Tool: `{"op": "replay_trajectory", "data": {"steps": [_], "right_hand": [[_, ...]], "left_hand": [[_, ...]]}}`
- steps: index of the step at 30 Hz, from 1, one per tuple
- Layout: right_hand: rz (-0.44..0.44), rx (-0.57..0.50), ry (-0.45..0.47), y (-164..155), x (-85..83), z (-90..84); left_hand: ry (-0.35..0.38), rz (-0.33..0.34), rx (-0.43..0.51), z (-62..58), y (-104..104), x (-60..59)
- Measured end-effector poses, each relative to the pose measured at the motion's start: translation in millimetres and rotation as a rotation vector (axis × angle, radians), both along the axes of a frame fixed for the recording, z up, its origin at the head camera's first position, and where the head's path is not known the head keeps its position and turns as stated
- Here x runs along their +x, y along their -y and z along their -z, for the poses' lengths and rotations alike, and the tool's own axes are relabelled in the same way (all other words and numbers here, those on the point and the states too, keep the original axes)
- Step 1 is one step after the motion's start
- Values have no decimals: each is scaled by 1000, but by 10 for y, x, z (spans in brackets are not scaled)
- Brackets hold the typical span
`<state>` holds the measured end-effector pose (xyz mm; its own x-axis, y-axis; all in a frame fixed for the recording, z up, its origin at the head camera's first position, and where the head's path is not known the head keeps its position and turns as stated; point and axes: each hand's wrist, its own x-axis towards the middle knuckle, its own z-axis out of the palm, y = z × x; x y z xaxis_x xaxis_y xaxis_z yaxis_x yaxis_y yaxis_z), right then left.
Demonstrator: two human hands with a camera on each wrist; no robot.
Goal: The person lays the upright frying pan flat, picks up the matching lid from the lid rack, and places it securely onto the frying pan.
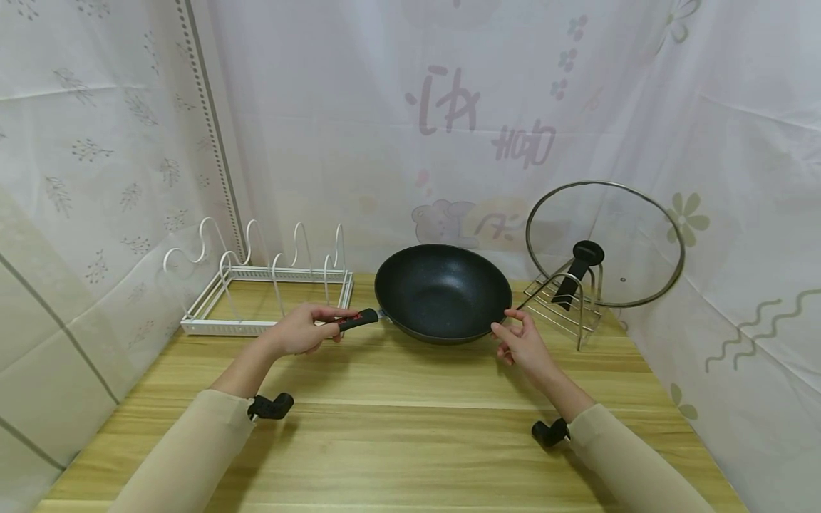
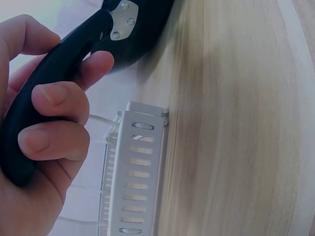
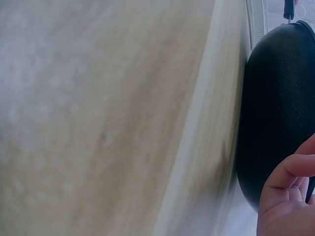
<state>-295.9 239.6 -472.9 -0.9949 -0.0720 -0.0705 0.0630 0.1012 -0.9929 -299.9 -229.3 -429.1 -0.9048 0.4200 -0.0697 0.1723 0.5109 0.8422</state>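
A black wok (image 1: 442,292) stands at the middle of the wooden table, its dark inside facing up and toward me. My left hand (image 1: 308,329) grips its black handle (image 1: 359,320); in the left wrist view, fingers curl round the handle (image 2: 49,66) below a riveted metal bracket (image 2: 123,20). At the opposite side, my right hand (image 1: 522,345) pinches the wok's rim between thumb and fingers. The right wrist view has the wok's rounded outside (image 3: 275,98) beside that hand (image 3: 290,196). Whether the wok's base touches the table cannot be told.
A white rack (image 1: 224,327) with curved wire dividers sits at the left. Right of the wok, a wire stand (image 1: 580,313) holds a glass lid (image 1: 631,242) with a black knob (image 1: 588,252), tilted upright. Patterned cloth (image 1: 359,142) hangs behind the wooden table (image 1: 410,442).
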Motion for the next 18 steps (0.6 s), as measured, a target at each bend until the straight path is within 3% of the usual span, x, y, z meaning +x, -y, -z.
{"op": "replay_trajectory", "data": {"steps": [18], "right_hand": [[-2, 2, 0, 8, 14, 16]], "left_hand": [[-25, 36, 5, -33, 25, -3]]}}
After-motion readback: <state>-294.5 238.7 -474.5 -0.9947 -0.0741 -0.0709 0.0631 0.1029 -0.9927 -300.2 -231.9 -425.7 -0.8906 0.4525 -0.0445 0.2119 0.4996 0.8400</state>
